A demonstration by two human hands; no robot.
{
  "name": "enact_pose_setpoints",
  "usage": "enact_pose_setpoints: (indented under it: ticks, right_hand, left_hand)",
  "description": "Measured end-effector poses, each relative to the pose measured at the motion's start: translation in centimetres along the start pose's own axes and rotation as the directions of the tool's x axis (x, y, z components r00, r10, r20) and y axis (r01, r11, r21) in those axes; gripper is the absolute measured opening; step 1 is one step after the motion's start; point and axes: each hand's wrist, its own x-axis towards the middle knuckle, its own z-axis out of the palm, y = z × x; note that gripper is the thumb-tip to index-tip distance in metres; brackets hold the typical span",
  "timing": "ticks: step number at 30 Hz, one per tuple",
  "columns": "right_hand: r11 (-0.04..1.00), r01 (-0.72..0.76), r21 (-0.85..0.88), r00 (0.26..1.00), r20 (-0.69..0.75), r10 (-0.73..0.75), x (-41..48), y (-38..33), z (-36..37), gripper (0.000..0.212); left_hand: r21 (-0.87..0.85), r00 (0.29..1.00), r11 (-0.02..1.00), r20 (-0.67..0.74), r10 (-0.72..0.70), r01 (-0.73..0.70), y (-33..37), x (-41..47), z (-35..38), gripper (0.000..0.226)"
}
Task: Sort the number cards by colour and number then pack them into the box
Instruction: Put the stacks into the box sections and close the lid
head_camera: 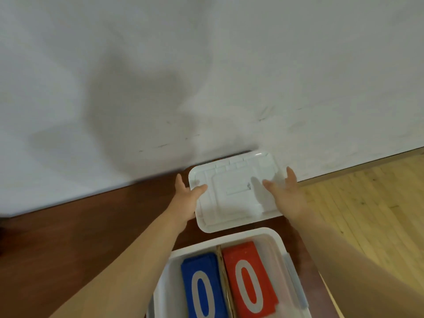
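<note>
Head camera view, looking forward and down along two bare forearms that reach away from the viewer over a dark brown wooden bench [80, 228].

At the far edge of the bench, against a plain white wall [206, 65], is a white rectangular plastic lid [231, 191] with moulded ridges on its surface. The left hand [187, 198] grips the lid's left edge — the thumb lies across the top surface and the fingers reach beyond the rim, so the hand is closed around that edge. The right hand [286, 193] is at the lid's right edge, palm turned inward, fingers extended and loosely spread, the thumb resting on the lid's top. Whether the lid is lifted or lying flat on the bench cannot be told.

Nearer the viewer, at the bottom centre, stands an open white plastic box [270, 235] with a clip handle on its right side. A brown cardboard divider [223, 271] splits it into two compartments. The left compartment holds a stack of blue number cards [202, 288], the top one showing a grey zero. The right compartment holds a stack of red number cards [249, 278] — also with a grey zero on top.

To the right of the bench is a light wooden plank floor [367, 214].
</note>
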Motion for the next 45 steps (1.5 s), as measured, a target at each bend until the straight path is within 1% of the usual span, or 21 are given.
enact_pose_setpoints:
  ticks: [2, 5, 7, 9, 11, 12, 14, 15, 17, 19, 21, 25, 28, 30, 32, 33, 35, 37, 39, 42, 45]
  right_hand:
    - [0.979, 0.092, 0.183, 0.995, -0.042, -0.086, -1.4, -1.4, -0.7, 0.082]
    - [0.856, 0.141, 0.497, 0.990, -0.097, -0.107, -4.0, -3.7, -1.4, 0.057]
    - [0.818, 0.134, 0.559, 0.991, -0.072, -0.114, -6.3, -5.0, -1.7, 0.051]
    - [0.838, 0.165, 0.520, 0.985, -0.040, -0.169, -8.9, -5.3, -1.7, 0.047]
    - [0.838, 0.147, 0.526, 0.979, 0.042, -0.197, -11.1, -4.7, -1.6, 0.041]
    - [0.836, 0.135, 0.531, 0.969, 0.105, -0.223, -12.2, -4.3, -1.6, 0.040]
    - [0.850, 0.096, 0.518, 0.943, 0.226, -0.244, -13.9, -3.1, -1.7, 0.043]
    - [0.863, 0.089, 0.498, 0.926, 0.277, -0.256, -14.5, -2.3, -1.7, 0.045]
    - [0.899, 0.122, 0.420, 0.905, 0.326, -0.274, -16.1, -1.0, -1.9, 0.039]
    - [0.931, 0.185, 0.315, 0.886, 0.356, -0.297, -17.9, -0.1, -2.0, 0.037]
    - [0.939, 0.240, 0.246, 0.882, 0.348, -0.317, -19.5, 0.5, -2.5, 0.046]
    - [0.929, 0.349, 0.124, 0.860, 0.351, -0.370, -21.9, 1.1, -3.3, 0.054]
    - [0.875, 0.480, -0.070, 0.836, 0.340, -0.431, -22.9, 2.3, -3.5, 0.054]
    - [0.799, 0.534, -0.276, 0.833, 0.331, -0.443, -23.3, 3.9, -3.0, 0.061]
    - [0.713, 0.581, -0.392, 0.812, 0.335, -0.478, -23.5, 5.6, -2.0, 0.071]
    - [0.694, 0.601, -0.396, 0.798, 0.340, -0.497, -23.5, 6.4, -1.4, 0.075]
    - [0.693, 0.619, -0.369, 0.785, 0.323, -0.529, -23.1, 7.4, -0.8, 0.075]
    - [0.723, 0.614, -0.317, 0.788, 0.286, -0.545, -22.7, 7.6, -0.8, 0.071]
    - [0.736, 0.601, -0.313, 0.799, 0.228, -0.556, -22.7, 7.8, -1.2, 0.064]
    - [0.794, 0.549, -0.262, 0.834, 0.113, -0.539, -23.1, 7.8, -2.1, 0.044]
    - [0.835, 0.509, -0.210, 0.861, 0.109, -0.497, -23.1, 7.4, -2.8, 0.037]
  left_hand:
    - [-0.216, 0.997, 0.974, -0.046, 0.058, -0.067, 0.8, -2.1, -0.8, 0.085]
    - [-0.498, 0.985, 0.852, -0.137, 0.108, -0.163, 1.7, -6.3, -2.7, 0.062]
    - [-0.590, 0.980, 0.786, -0.172, 0.101, -0.185, 1.8, -9.2, -4.2, 0.066]
    - [-0.630, 0.980, 0.757, -0.188, 0.069, -0.174, 1.5, -12.0, -5.8, 0.070]
    - [-0.604, 0.975, 0.776, -0.215, 0.060, -0.181, 0.4, -14.2, -7.2, 0.052]
    - [-0.580, 0.971, 0.791, -0.228, 0.072, -0.195, -0.3, -15.4, -7.7, 0.043]
    - [-0.532, 0.966, 0.815, -0.231, 0.120, -0.228, -2.0, -17.6, -8.4, 0.040]
    - [-0.488, 0.963, 0.838, -0.218, 0.155, -0.245, -2.9, -18.6, -8.7, 0.044]
    - [-0.337, 0.954, 0.898, -0.195, 0.227, -0.283, -4.9, -20.4, -9.1, 0.057]
    - [-0.172, 0.943, 0.934, -0.168, 0.286, -0.314, -6.6, -21.9, -9.2, 0.067]
    - [-0.039, 0.940, 0.944, -0.115, 0.320, -0.327, -8.0, -23.4, -8.9, 0.073]
    - [0.200, 0.937, 0.921, -0.034, 0.347, -0.334, -10.1, -25.3, -8.2, 0.065]
    - [0.448, 0.904, 0.808, 0.004, 0.427, -0.383, -12.2, -25.4, -7.8, 0.063]
    - [0.585, 0.913, 0.730, 0.044, 0.406, -0.353, -13.6, -25.1, -7.5, 0.072]
    - [0.732, 0.926, 0.618, 0.048, 0.375, -0.288, -15.1, -24.7, -6.7, 0.078]
    - [0.798, 0.921, 0.548, 0.022, 0.389, -0.251, -15.5, -24.6, -6.0, 0.079]
    - [0.883, 0.876, 0.421, -0.024, 0.482, -0.207, -15.4, -24.3, -4.6, 0.077]
    - [0.926, 0.828, 0.300, 0.023, 0.560, -0.229, -14.3, -24.1, -2.8, 0.072]
    - [0.935, 0.806, 0.204, 0.125, 0.578, -0.291, -13.2, -23.7, -0.8, 0.070]
    - [0.932, 0.827, 0.133, 0.227, 0.515, -0.338, -12.7, -22.8, 1.6, 0.071]
    - [0.932, 0.850, 0.117, 0.254, 0.462, -0.342, -13.0, -21.9, 2.2, 0.072]
